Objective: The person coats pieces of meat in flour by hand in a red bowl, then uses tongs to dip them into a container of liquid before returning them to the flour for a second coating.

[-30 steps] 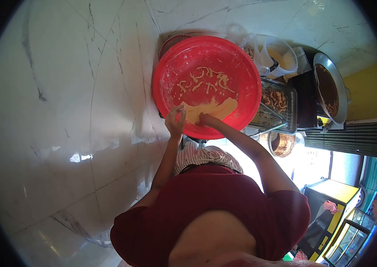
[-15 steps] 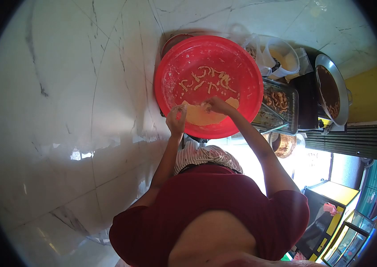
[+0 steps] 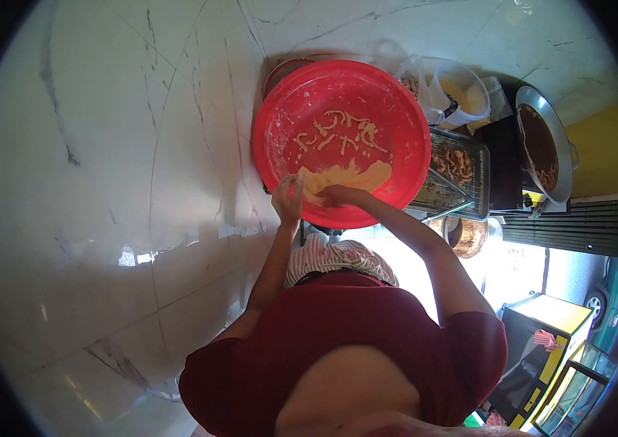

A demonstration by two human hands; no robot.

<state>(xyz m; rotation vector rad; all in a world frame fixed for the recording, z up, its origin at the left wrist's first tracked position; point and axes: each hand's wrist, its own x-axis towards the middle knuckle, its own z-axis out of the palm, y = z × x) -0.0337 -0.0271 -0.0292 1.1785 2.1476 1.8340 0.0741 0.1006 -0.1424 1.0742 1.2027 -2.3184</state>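
Observation:
A large red basin (image 3: pixel 411 146) holds a heap of pale yellow flour (image 3: pixel 360 177) along its near side. Several thin battered strips (image 3: pixel 338 135) lie scattered on its floor beyond the heap. My left hand (image 3: pixel 289 200) is at the near left rim, its floury fingers bent together at the edge of the flour. Whatever they pinch is too small to make out. My right hand (image 3: pixel 342 196) reaches into the near part of the flour close to my left hand, with its fingertips hidden.
Right of the basin, a wire-rack tray (image 3: pixel 480 178) holds browned fried pieces (image 3: pixel 453 164). Behind it stands a white bucket (image 3: pixel 478 102) with a yellowish content. A wide metal pan (image 3: pixel 564 178) of dark oil sits farther right. A marbled tile wall (image 3: pixel 105 146) borders the left.
My right hand has moved left and toward me, from the middle of the flour to its near edge. The flour is now more heaped and uneven. My left hand has barely moved.

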